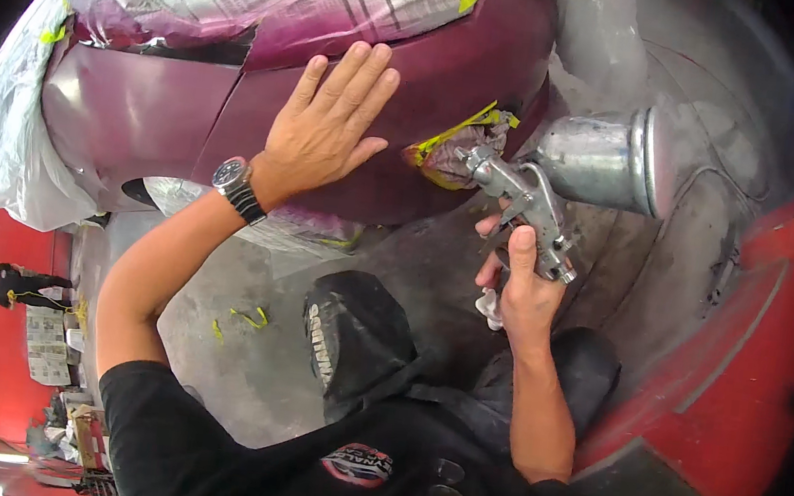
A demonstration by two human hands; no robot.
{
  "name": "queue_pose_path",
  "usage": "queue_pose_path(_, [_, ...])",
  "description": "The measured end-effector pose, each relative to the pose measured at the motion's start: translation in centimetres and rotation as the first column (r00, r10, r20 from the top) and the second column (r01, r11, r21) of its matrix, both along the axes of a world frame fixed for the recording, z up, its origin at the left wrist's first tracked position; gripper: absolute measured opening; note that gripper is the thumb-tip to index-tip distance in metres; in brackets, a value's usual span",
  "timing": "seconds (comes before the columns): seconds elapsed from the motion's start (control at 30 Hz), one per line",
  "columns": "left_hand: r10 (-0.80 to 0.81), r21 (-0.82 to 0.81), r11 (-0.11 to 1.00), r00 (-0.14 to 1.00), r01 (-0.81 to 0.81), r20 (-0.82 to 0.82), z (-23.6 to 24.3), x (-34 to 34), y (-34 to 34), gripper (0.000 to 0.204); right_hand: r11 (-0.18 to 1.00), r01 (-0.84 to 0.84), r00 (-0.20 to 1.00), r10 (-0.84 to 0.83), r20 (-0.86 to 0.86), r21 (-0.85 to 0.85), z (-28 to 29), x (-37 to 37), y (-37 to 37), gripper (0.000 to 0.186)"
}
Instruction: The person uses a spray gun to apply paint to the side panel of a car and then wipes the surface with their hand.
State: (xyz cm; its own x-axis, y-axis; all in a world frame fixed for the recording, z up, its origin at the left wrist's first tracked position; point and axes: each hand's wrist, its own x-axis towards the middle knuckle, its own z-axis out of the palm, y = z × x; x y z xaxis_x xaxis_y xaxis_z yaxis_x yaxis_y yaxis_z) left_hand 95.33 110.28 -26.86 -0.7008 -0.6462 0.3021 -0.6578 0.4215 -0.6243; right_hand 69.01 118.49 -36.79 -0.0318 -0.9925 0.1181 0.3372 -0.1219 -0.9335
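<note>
Hanging well to the left of both grips, whitish plastic sheeting (23, 137) covers one end of a maroon car panel (138, 111). The panel runs rightward from there, crossed by a narrow seam (221, 115) left of the left grip (327, 127). That grip is flat and empty: fingers straight and slightly spread, thumb off to its right side, palm turned to the panel. Whether it presses on the surface or floats just over it, I cannot tell. A wristwatch (240, 193) sits behind it, and masking newspaper (346, 7) lies just beyond its fingertips.

Right of the left grip comes a patch of masking (446, 165) edged in yellow tape; it lies between the two grips, ahead and to the left of the right one. A white wad (490, 308) is just left of the right grip (528, 297), whose fingers curl round a metal spray gun (540, 215); how hard they squeeze does not show. The relation that counts most, as I judge it, is the gun's long axis: it slants forward and leftward from this grip, the nozzle (471, 158) overlapping the patch in view, though contact cannot be told. The left grip is well apart from the gun. The metal cup (603, 159) juts ahead and right of the right grip.
</note>
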Motion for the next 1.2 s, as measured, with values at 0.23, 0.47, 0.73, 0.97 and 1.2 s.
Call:
queue_pose_path(0.23, [0.004, -0.03, 1.0, 0.999, -0.006, -0.054, -0.1, 7.3, 2.2, 0.088, 0.996, -0.03, 0.994, 0.021, 0.111, 0.085, 1.1, -0.1, 0.3, 0.034])
queue_pose_path(0.47, [0.113, 0.041, 0.993, 0.994, -0.113, 0.009, -0.6, 2.7, 3.0, 0.087, 0.997, -0.061, 0.998, 0.06, 0.025, 0.055, -0.1, -0.6, 0.0, 0.045])
queue_pose_path(0.73, [0.061, 0.043, 0.997, 0.981, -0.07, 0.185, 0.6, -7.9, -5.7, 0.08, 0.997, 0.02, 0.994, -0.028, 0.105, 0.076, 0.1, -0.4, -0.5, 0.038])
queue_pose_path(0.97, [-0.018, -0.016, 1.0, 0.915, 0.027, 0.403, -2.9, -9.9, -9.0, 0.068, 0.981, 0.106, 0.98, -0.131, 0.152, 0.163, -1.4, 0.4, -0.3, 0.036])
queue_pose_path(1.2, [-0.115, 0.221, 0.975, 0.89, 0.016, 0.442, -0.1, -4.8, -2.0, 0.069, 0.971, 0.077, 0.982, -0.113, 0.151, 0.228, -0.8, -0.4, -0.2, 0.038])
